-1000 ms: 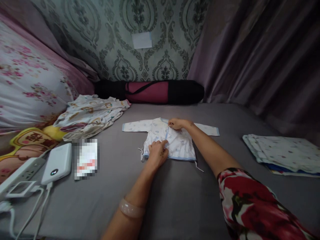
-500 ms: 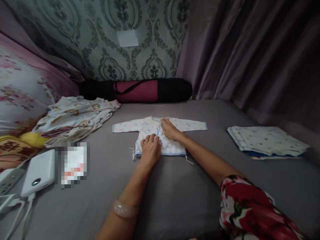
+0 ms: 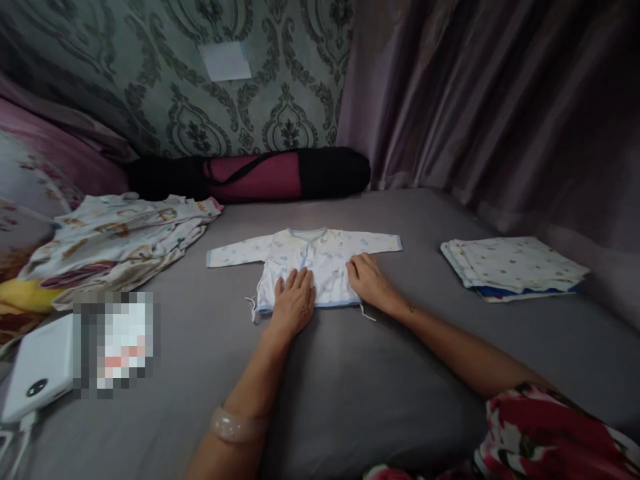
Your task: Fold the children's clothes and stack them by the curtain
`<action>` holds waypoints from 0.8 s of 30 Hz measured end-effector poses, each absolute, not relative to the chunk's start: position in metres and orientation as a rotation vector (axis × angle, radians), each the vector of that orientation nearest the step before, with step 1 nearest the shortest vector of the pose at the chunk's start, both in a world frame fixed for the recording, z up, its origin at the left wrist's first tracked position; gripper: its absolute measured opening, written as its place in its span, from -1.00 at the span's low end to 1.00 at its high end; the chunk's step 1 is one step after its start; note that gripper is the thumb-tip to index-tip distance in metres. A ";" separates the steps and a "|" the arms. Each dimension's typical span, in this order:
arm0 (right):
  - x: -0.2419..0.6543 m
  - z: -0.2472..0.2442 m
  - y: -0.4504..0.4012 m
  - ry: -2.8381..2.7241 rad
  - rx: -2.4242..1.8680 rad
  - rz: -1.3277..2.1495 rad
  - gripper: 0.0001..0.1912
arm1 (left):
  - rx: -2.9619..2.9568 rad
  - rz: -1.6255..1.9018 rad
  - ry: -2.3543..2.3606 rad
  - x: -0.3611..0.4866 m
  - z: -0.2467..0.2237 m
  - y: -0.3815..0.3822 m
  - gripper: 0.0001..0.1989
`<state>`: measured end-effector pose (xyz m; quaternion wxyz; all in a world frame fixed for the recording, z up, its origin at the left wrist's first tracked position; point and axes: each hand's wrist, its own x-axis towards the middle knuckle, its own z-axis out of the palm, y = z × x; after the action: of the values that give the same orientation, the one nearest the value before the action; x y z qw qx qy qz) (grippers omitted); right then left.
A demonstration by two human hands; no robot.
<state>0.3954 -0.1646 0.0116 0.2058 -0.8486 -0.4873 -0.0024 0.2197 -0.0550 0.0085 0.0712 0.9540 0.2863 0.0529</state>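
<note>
A small white baby shirt (image 3: pixel 280 253) with pale prints and light-blue trim lies front up, its sleeves spread to both sides. White tie strings stick out at its lower corners. My left hand (image 3: pixel 294 299) rests on the lower front with fingers stretched out, pressing the cloth flat. At the shirt's right side edge, below the sleeve, my right hand (image 3: pixel 371 283) has its fingers bent together on the fabric; its thumb is mostly hidden.
Folded cloths (image 3: pixel 515 263) are stacked at right. Crumpled printed clothes (image 3: pixel 120 230) lie at left, behind a white power bank (image 3: pixel 43 367) with cables and a blurred-out item (image 3: pixel 125 340). A long black and maroon bag (image 3: pixel 255 177) lies along the wall on the grey sheet (image 3: pixel 350 393).
My right hand has moved from the shirt's neckline down and right to its side edge. My left hand stays on the lower front. The view has shifted slightly right.
</note>
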 end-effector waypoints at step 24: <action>0.363 0.047 -0.197 -1.459 -2.745 -0.028 -0.71 | 2.952 0.318 0.965 0.213 0.016 -0.057 -0.56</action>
<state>0.3630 -0.1971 0.0468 0.0162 -0.8829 -0.4692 -0.0089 0.2127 -0.0567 0.0155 0.0096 0.9455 0.3092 0.1020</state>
